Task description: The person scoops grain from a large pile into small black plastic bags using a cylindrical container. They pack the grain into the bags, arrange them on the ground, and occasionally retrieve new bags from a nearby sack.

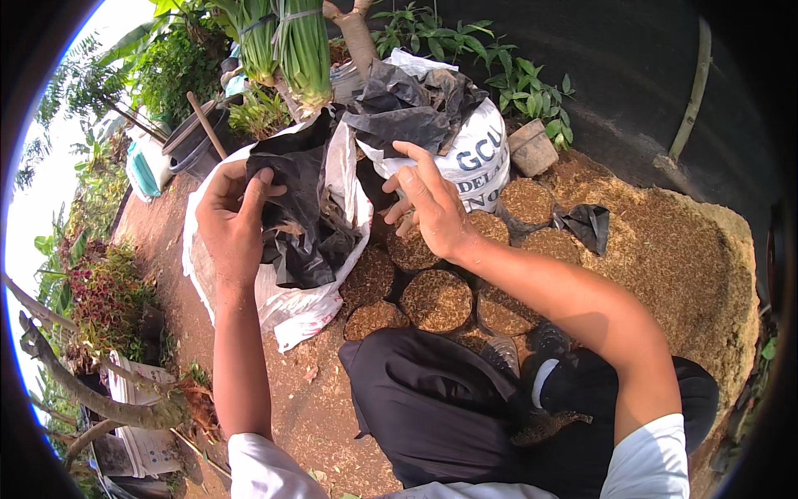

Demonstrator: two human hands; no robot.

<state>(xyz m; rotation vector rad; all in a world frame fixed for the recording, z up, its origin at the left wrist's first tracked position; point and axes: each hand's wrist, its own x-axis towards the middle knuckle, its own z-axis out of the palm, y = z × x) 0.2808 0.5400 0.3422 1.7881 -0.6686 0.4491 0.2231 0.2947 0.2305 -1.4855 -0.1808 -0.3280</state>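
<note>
Above a crumpled white woven sack point(309, 316), the left hand point(235, 214) pinches a thin, wrinkled black plastic sheet point(291, 162) between thumb and fingers. Near it, the right hand point(428, 204) is open, fingers loosely bent. More creased black film point(307, 258) lies in the sack; round, black-walled grow bags point(475, 304) of coarse brown substrate point(436, 301) stand packed beside it.

Beyond the left hand point(229, 224) are tied green leaves point(301, 58) and a dark bucket point(194, 158); left of that hand, a reddish plant point(108, 303). Beyond the right hand point(434, 208), a small pot point(533, 148) sits beside a leafy plant point(528, 91), and farther right a pole point(692, 96) stands against black sheeting point(615, 66).
</note>
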